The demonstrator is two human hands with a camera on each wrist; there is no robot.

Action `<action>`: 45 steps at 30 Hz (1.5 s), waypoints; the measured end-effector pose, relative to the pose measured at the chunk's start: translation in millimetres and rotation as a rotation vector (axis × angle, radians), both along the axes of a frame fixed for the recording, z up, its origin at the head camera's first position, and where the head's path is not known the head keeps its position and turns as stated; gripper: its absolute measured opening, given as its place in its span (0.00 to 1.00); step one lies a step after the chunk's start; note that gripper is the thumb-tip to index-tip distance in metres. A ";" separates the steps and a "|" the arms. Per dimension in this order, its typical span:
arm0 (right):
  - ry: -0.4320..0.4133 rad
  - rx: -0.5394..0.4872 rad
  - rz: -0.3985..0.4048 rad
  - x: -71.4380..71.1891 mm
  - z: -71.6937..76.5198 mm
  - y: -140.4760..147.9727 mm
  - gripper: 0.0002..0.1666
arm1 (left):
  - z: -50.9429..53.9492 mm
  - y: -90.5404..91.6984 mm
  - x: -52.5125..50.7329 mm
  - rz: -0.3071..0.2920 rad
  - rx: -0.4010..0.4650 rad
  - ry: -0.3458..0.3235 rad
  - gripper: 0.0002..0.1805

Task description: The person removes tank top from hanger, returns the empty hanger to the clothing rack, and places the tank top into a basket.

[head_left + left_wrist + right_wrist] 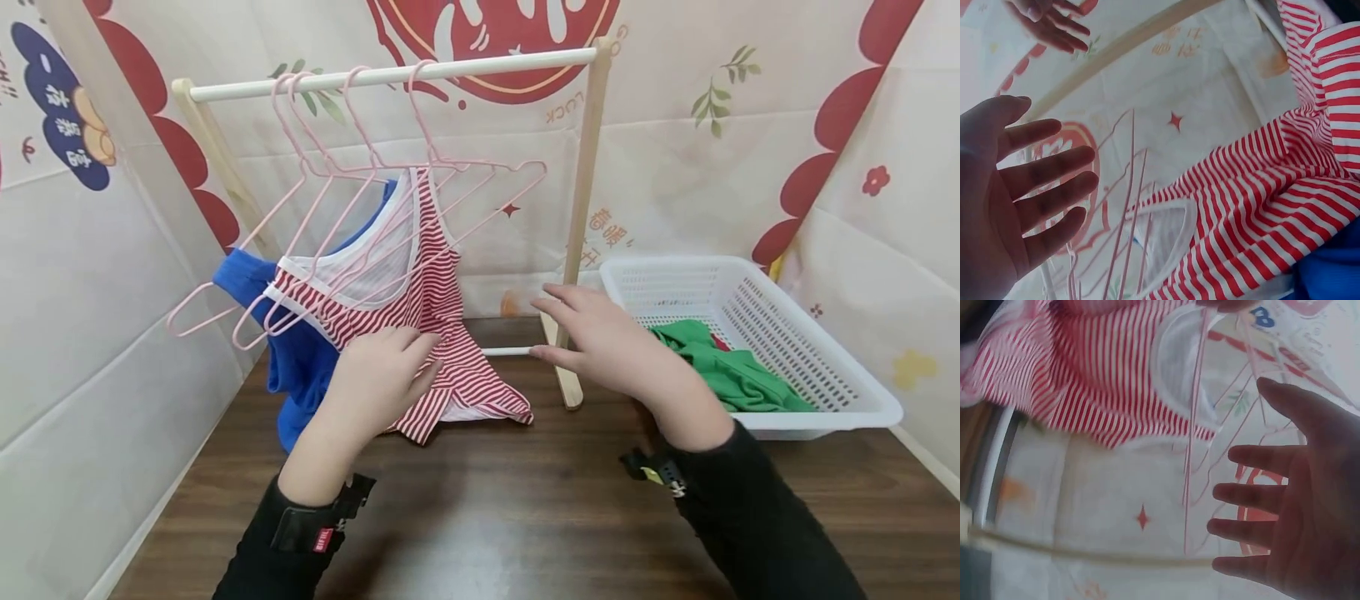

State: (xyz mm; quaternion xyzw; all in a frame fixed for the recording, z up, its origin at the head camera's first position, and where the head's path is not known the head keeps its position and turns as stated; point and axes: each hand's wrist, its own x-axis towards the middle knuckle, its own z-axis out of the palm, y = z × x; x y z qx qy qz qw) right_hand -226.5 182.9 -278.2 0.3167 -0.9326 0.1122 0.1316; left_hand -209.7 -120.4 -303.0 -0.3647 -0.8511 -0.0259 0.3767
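On a small rack a red-and-white striped tank top (442, 308) hangs from a pink hanger (420, 117), with a blue garment (300, 375) hung behind it to the left. In the head view my left hand (375, 379) is in front of the striped top's lower part. The left wrist view shows that hand (1041, 194) with fingers spread and nothing in them, apart from the cloth. Near the rack's right post hovers my right hand (607, 342). Its fingers (1250, 494) are extended and hold nothing in the right wrist view.
The rack's white rail (487, 65) carries several pink hangers, and its wooden post (588, 192) stands right of the clothes. At the right a white perforated basket (817, 350) holds a green garment (727, 367) and a bit of red. Below lies a dark wooden table (510, 508).
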 end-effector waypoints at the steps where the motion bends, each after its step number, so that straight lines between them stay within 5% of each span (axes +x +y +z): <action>1: -0.002 -0.023 0.018 -0.3 -1.5 -5.1 0.39 | -0.1 -2.5 0.3 0.009 0.017 0.003 0.14; 9: 0.049 -0.124 0.107 6.6 -11.5 -25.8 0.36 | 3.8 -20.2 5.5 0.076 0.118 0.024 0.15; 20: -0.040 -0.091 -0.051 19.4 -13.6 -19.3 0.40 | 6.8 -41.5 10.8 0.085 0.201 0.070 0.15; 32: 0.011 -0.131 0.012 12.1 -13.0 -16.7 0.18 | 15.7 -57.1 16.4 0.066 0.276 0.135 0.21; 45: 0.142 -0.068 0.039 6.7 -15.4 -17.6 0.08 | 20.3 -79.8 14.4 0.180 0.421 0.185 0.16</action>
